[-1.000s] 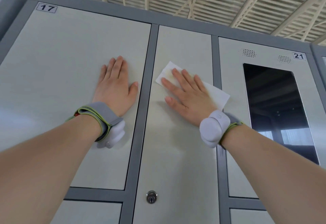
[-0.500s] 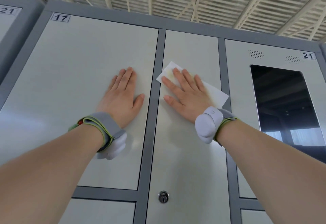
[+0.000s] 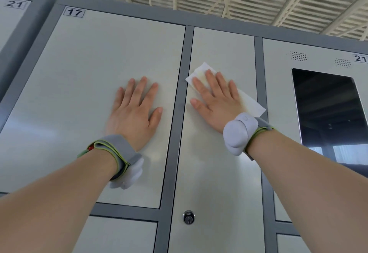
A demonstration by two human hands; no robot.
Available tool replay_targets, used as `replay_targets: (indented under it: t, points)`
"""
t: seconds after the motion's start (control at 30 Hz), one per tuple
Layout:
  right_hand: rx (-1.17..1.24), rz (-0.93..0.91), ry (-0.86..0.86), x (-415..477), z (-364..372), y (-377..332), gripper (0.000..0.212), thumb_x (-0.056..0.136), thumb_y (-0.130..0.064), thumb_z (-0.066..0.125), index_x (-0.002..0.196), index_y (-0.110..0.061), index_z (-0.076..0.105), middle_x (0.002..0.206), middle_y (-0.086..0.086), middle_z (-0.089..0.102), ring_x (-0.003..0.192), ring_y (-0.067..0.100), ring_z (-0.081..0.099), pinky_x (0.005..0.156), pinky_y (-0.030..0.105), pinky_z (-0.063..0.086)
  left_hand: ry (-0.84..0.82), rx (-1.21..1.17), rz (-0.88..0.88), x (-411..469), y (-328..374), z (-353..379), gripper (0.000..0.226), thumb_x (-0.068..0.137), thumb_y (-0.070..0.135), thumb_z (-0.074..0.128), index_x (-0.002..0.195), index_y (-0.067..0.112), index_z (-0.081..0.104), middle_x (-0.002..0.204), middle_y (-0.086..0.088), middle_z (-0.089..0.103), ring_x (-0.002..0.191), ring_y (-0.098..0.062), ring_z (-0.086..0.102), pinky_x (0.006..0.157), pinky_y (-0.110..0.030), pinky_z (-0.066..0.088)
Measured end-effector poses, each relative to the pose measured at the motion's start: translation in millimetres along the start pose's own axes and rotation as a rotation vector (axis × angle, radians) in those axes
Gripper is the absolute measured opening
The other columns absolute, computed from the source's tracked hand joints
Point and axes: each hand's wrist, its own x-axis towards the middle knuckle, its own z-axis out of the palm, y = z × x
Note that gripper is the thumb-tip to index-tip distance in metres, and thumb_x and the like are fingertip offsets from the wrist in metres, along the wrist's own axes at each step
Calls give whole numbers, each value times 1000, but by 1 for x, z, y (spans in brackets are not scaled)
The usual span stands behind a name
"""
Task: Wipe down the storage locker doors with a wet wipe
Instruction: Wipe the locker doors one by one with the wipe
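Against the narrow middle door: smooth, pale matte panel in a grey metal frame, with a round keyhole low down.
Wet wipe: thin white rectangle lying flat on that door's upper part, its corners showing past the hand.
Right hand: fingers straight and slightly spread, palm pressing the wipe flat, gripping nothing.
Left hand: flat and splayed on wide door 17, holding nothing.
Wrists: grey fabric bands with rounded white pods.
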Motion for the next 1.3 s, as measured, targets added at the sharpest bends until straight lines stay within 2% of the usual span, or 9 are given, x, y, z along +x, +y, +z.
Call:
replay_targets:
  t: [0.1, 0.23, 0.37, 0.57, 0.7, 0.83, 1.0, 1.17, 1.3]
  points:
    - [-1, -77, -5, -3, 5, -6, 60, 93, -63, 8, 147, -41, -5, 156, -6, -21, 142, 17, -23, 112, 37, -19, 5, 21, -3, -2, 0, 2, 75, 85, 53, 5, 151, 19, 18, 159, -4, 11, 146, -25, 5, 115, -36, -7]
    - [47, -196, -14, -20, 9, -5, 80, 70, -69, -9, 146, -46, 0, 156, -10, -19, 141, 12, -24, 106, 28, -26, 10, 21, 7, -3, -1, 2, 75, 86, 52, 8, 150, 15, 21, 158, -6, 14, 146, -27, 8, 116, -40, -2]
    - [91, -225, -30, -22, 4, 2, 77, 73, -68, -7, 145, -48, 6, 157, -13, -15, 142, 10, -20, 103, 20, -28, 4, 26, 11, -3, 0, 1, 75, 86, 51, 6, 150, 16, 20, 158, -5, 13, 146, -26, 6, 116, -38, -5]
    - [7, -20, 3, 4, -1, -7, 56, 96, -57, 14, 148, -41, -2, 157, -7, -18, 143, 16, -20, 113, 37, -17, 11, 32, 12, -3, 0, 1, 73, 87, 48, 8, 150, 14, 23, 158, -7, 16, 145, -28, 9, 116, -40, -2]
    - [7, -104, -6, -2, 5, -18, 60, 93, -64, 10, 147, -42, -3, 156, -6, -20, 143, 17, -22, 113, 38, -18, 16, 26, 10, -4, 0, 1, 72, 87, 48, 8, 150, 14, 23, 158, -7, 16, 145, -28, 10, 116, -40, -2]
    - [13, -212, -21, -21, 9, -16, 80, 70, -70, -9, 146, -45, -2, 156, -9, -19, 142, 14, -22, 107, 30, -26, 11, 11, 14, -4, 1, 0, 73, 87, 47, 7, 150, 14, 23, 158, -6, 15, 146, -27, 8, 115, -38, -4]
    - [51, -201, -7, -23, 7, -4, 75, 75, -68, -6, 146, -46, 5, 157, -11, -13, 143, 12, -18, 107, 26, -24, 5, 17, 17, -4, -1, 0, 72, 87, 46, 6, 150, 14, 22, 158, -5, 15, 146, -27, 8, 115, -37, -5]
    - [17, -30, 2, 0, 1, -8, 55, 97, -56, 13, 148, -42, -2, 157, -7, -18, 143, 15, -20, 114, 37, -17, 19, 11, 11, -5, 0, 0, 72, 87, 45, 7, 149, 14, 23, 158, -6, 16, 146, -27, 9, 116, -38, -3]
    - [-7, -126, 10, -13, 9, -14, 73, 79, -69, -5, 147, -43, -5, 157, -7, -19, 143, 16, -21, 113, 37, -19, 12, 4, 8, -6, 0, 1, 71, 87, 44, 6, 150, 14, 22, 158, -5, 15, 146, -26, 7, 115, -38, -4]
